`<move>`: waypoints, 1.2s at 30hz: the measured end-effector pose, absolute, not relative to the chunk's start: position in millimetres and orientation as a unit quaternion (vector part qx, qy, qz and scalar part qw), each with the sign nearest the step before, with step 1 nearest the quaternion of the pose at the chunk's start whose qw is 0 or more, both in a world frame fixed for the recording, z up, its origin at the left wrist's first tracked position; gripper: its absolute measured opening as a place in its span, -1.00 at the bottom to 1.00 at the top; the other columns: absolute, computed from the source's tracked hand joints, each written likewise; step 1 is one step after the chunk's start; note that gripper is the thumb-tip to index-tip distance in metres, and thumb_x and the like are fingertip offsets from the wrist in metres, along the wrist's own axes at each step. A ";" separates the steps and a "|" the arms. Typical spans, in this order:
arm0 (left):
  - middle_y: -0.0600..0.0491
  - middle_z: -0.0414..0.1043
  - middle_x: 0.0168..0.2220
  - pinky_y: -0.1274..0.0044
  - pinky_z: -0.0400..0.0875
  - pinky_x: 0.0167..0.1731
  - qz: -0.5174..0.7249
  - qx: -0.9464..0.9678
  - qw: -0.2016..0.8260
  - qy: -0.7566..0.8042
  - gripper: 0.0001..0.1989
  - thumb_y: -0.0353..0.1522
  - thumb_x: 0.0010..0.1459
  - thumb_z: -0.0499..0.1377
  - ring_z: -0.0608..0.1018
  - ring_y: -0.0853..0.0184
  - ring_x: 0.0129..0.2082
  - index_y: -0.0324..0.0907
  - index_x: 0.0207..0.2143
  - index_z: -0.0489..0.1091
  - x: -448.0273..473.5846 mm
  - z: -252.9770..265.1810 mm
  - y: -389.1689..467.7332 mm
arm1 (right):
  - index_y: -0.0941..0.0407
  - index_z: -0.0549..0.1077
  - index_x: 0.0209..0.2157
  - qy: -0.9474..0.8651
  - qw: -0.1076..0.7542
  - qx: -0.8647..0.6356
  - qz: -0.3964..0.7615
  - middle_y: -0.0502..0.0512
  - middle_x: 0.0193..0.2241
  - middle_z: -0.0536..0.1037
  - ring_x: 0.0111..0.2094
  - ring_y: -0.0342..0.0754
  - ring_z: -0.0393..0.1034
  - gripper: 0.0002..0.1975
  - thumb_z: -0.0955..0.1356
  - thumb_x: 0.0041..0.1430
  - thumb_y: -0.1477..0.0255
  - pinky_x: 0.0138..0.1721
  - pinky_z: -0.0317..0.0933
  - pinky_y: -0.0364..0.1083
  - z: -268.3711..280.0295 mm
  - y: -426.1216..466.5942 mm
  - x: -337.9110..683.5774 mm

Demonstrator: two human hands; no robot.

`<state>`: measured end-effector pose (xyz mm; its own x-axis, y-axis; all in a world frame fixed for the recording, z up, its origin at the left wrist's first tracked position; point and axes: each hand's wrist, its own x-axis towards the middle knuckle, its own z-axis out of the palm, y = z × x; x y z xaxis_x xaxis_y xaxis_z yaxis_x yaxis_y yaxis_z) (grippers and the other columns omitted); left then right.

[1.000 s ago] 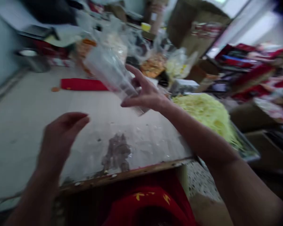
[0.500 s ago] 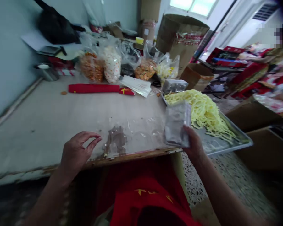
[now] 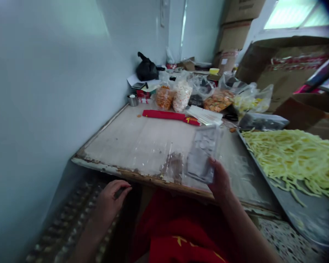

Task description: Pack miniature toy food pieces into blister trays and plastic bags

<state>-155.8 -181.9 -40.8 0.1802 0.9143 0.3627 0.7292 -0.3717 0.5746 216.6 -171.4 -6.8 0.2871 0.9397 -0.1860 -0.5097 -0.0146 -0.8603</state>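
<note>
My right hand point(image 3: 220, 180) grips a stack of clear, flat plastic bags point(image 3: 201, 153) by its right side, with the thumb on top. The stack is above the front part of the worktable point(image 3: 131, 142), beside a brown worn patch point(image 3: 174, 166). In front of the table's edge, my left hand point(image 3: 112, 201) has thumb and forefinger closed in a pinch. Whatever may lie between those fingertips is too small to make out. Thin clear plastic point(image 3: 233, 168) lies on the table to the right of the stack.
At right is a metal tray point(image 3: 279, 197) of pale yellow strips point(image 3: 293, 153). Behind lie a red cloth roll point(image 3: 164, 115), white paper sheets point(image 3: 205, 115) and filled clear bags point(image 3: 182, 95). A wall point(image 3: 71, 91) borders the left side; cardboard boxes point(image 3: 298, 73) stand at back right.
The view has swung left. My right hand has carried the bag stack leftward, closer to the brown patch. My left hand has drawn back from the tabletop to in front of its edge, still pinched.
</note>
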 end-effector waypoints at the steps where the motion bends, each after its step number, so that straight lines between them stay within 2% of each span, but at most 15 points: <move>1: 0.04 0.58 -0.24 0.43 0.47 -0.11 0.334 0.749 0.139 0.555 -0.82 -0.20 0.24 0.22 0.59 0.23 -0.18 -0.08 -0.30 0.55 -163.8 -42.9 -182.4 | 0.03 0.57 -0.31 -0.230 0.653 -0.455 0.560 0.09 -0.38 0.66 -0.20 0.28 0.59 -0.63 0.50 -0.12 0.10 -0.13 0.51 0.21 -4.5 -165.0 210.4; 5: 0.06 0.58 -0.23 0.42 0.48 -0.11 0.326 0.717 0.163 0.594 -0.82 -0.20 0.23 0.22 0.60 0.22 -0.17 -0.07 -0.29 0.55 -189.7 -53.4 -179.4 | 0.07 0.58 -0.34 -0.239 0.599 -0.443 0.623 0.12 -0.41 0.65 -0.30 0.27 0.58 -0.58 0.52 -0.21 0.08 -0.21 0.52 0.22 8.5 -133.5 172.2; 8: 0.05 0.58 -0.21 0.39 0.49 -0.09 0.332 0.697 0.181 0.609 -0.80 -0.18 0.23 0.21 0.60 0.19 -0.15 -0.06 -0.29 0.56 -203.3 -59.1 -173.2 | 0.07 0.57 -0.33 -0.260 0.574 -0.426 0.649 0.12 -0.44 0.64 -0.30 0.27 0.58 -0.57 0.51 -0.19 0.07 -0.20 0.50 0.23 10.1 -105.3 137.4; 12: 0.02 0.59 -0.22 0.34 0.51 -0.06 0.344 0.664 0.201 0.632 -0.76 -0.13 0.24 0.20 0.61 0.16 -0.14 -0.05 -0.30 0.57 -224.3 -67.6 -164.9 | 0.07 0.58 -0.27 -0.251 0.568 -0.428 0.656 0.14 -0.38 0.65 -0.25 0.28 0.58 -0.55 0.50 -0.14 0.05 -0.15 0.49 0.27 1.7 -75.2 107.3; 16: 0.01 0.60 -0.24 0.33 0.54 -0.11 0.356 0.630 0.225 0.653 -0.73 -0.10 0.22 0.19 0.62 0.15 -0.19 -0.04 -0.33 0.58 -244.3 -79.5 -162.3 | 0.07 0.58 -0.29 -0.271 0.523 -0.436 0.680 0.15 -0.42 0.64 -0.28 0.29 0.57 -0.56 0.50 -0.14 0.05 -0.19 0.48 0.28 -4.7 -54.5 88.1; 19: 0.02 0.61 -0.26 0.35 0.54 -0.13 0.383 0.592 0.234 0.669 -0.73 -0.09 0.18 0.23 0.63 0.15 -0.21 -0.05 -0.36 0.59 -246.6 -80.0 -161.2 | 0.09 0.57 -0.32 -0.286 0.497 -0.444 0.689 0.15 -0.43 0.63 -0.32 0.27 0.56 -0.55 0.51 -0.17 0.06 -0.25 0.48 0.22 -7.2 -40.5 70.0; 22: 0.02 0.61 -0.28 0.39 0.53 -0.17 0.425 0.517 0.269 0.692 -0.73 -0.09 0.15 0.26 0.63 0.17 -0.25 -0.09 -0.32 0.59 -230.7 -62.0 -148.1 | 0.10 0.56 -0.21 -0.319 0.493 -0.437 0.682 0.11 -0.39 0.61 -0.35 0.18 0.53 -0.49 0.53 -0.19 0.09 -0.31 0.46 0.10 -9.2 -27.7 51.5; 24: 0.01 0.62 -0.26 0.44 0.51 -0.18 0.466 0.457 0.317 0.688 -0.70 -0.10 0.16 0.28 0.62 0.20 -0.25 -0.12 -0.24 0.58 -210.1 -39.0 -126.2 | 0.09 0.51 -0.09 -0.356 0.500 -0.431 0.661 0.06 -0.37 0.59 -0.35 0.10 0.50 -0.42 0.55 -0.18 0.14 -0.32 0.43 0.02 -7.6 -19.9 41.0; 26: -0.01 0.61 -0.21 0.48 0.48 -0.15 0.520 0.424 0.367 0.644 -0.67 -0.12 0.17 0.29 0.60 0.24 -0.20 -0.15 -0.14 0.55 -184.2 -10.8 -93.4 | 0.05 0.43 0.06 -0.415 0.501 -0.417 0.635 0.03 -0.27 0.57 -0.28 0.06 0.48 -0.31 0.56 -0.15 0.20 -0.25 0.41 -0.02 -1.4 -10.7 32.6; 28: -0.02 0.59 -0.20 0.49 0.46 -0.14 0.575 0.417 0.415 0.568 -0.64 -0.14 0.16 0.31 0.59 0.27 -0.18 -0.18 -0.10 0.52 -156.9 17.1 -54.3 | -0.02 0.26 0.25 -0.492 0.486 -0.399 0.602 0.07 -0.10 0.53 -0.16 0.08 0.46 -0.12 0.57 -0.11 0.23 -0.15 0.40 0.02 8.8 1.9 27.4; 30: 0.00 0.56 -0.25 0.52 0.44 -0.18 0.618 0.410 0.459 0.489 -0.67 -0.17 0.13 0.34 0.56 0.34 -0.26 -0.21 -0.14 0.51 -132.6 39.3 -15.5 | -0.04 0.07 0.37 -0.582 0.460 -0.407 0.533 0.16 0.06 0.43 -0.02 0.14 0.40 0.05 0.57 -0.10 0.24 -0.02 0.36 0.11 19.7 19.7 26.1; 32: 0.05 0.52 -0.33 0.56 0.41 -0.26 0.647 0.393 0.486 0.436 -0.72 -0.21 0.10 0.36 0.51 0.41 -0.36 -0.23 -0.23 0.50 -114.7 51.8 18.2 | 0.01 0.00 0.41 -0.656 0.443 -0.444 0.420 0.26 0.12 0.34 0.08 0.24 0.31 0.14 0.57 -0.14 0.25 0.07 0.28 0.20 26.8 42.5 29.0; 34: 0.06 0.49 -0.36 0.57 0.39 -0.30 0.662 0.368 0.503 0.416 -0.73 -0.23 0.07 0.38 0.48 0.44 -0.40 -0.24 -0.28 0.50 -104.5 53.7 45.3 | 0.07 0.01 0.41 -0.700 0.432 -0.477 0.310 0.33 0.13 0.30 0.14 0.31 0.23 0.17 0.57 -0.19 0.27 0.13 0.20 0.27 27.1 68.9 34.4; 36: 0.05 0.51 -0.36 0.55 0.40 -0.30 0.658 0.338 0.523 0.423 -0.70 -0.25 -0.01 0.42 0.49 0.44 -0.41 -0.26 -0.29 0.51 -101.3 47.3 67.9 | 0.06 0.02 0.41 -0.717 0.419 -0.495 0.256 0.34 0.12 0.29 0.15 0.36 0.19 0.22 0.60 -0.27 0.26 0.13 0.18 0.31 20.2 96.0 39.2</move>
